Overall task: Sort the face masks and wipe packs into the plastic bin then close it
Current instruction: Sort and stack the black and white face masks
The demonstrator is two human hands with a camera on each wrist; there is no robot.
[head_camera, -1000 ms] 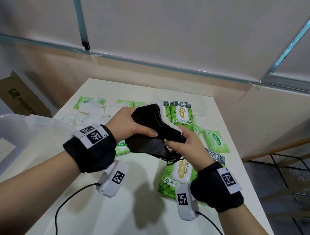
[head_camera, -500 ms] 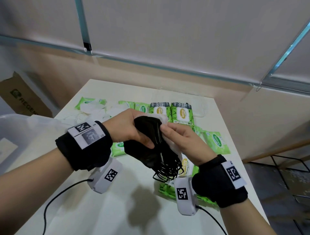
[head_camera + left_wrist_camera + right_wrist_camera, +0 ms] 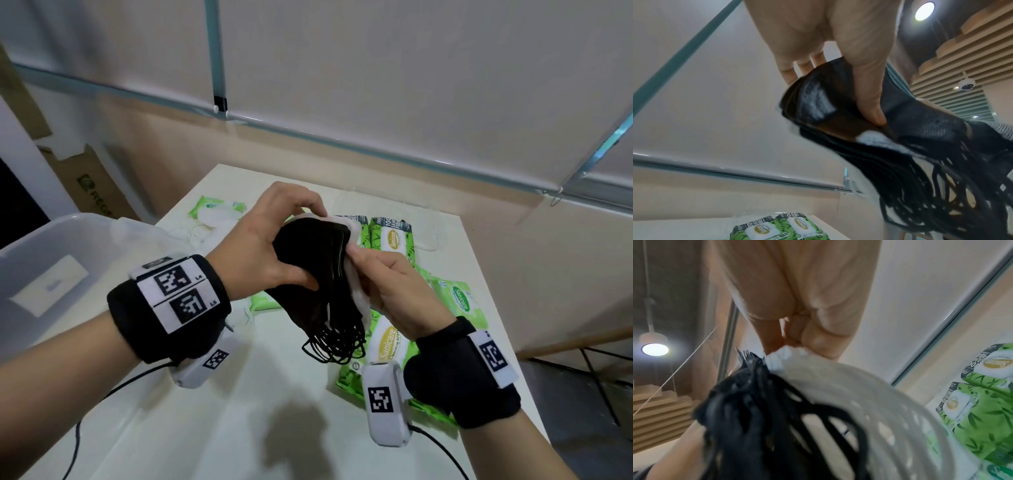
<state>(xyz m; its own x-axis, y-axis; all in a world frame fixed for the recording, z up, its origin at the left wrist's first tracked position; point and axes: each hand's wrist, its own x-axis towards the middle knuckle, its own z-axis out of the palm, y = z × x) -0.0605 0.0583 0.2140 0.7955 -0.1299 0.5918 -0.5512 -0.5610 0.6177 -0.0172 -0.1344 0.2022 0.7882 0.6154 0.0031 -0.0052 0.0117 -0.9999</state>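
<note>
A stack of black face masks with dangling ear loops hangs above the table, and a white mask lies against its right side. My left hand grips the stack from the left, thumb across the front. My right hand pinches the white mask and the stack's right edge. Green wipe packs lie on the table behind and under the hands. The clear plastic bin stands open at the left.
More white masks and a small green pack lie at the table's far left. A cardboard box stands on the floor beyond the bin. A clear lid-like piece lies at the far right. Cables trail from both wrists.
Both hands have lifted the mask stack higher and turned it more upright. My right hand has shifted from the lower edge up to the stack's right side.
</note>
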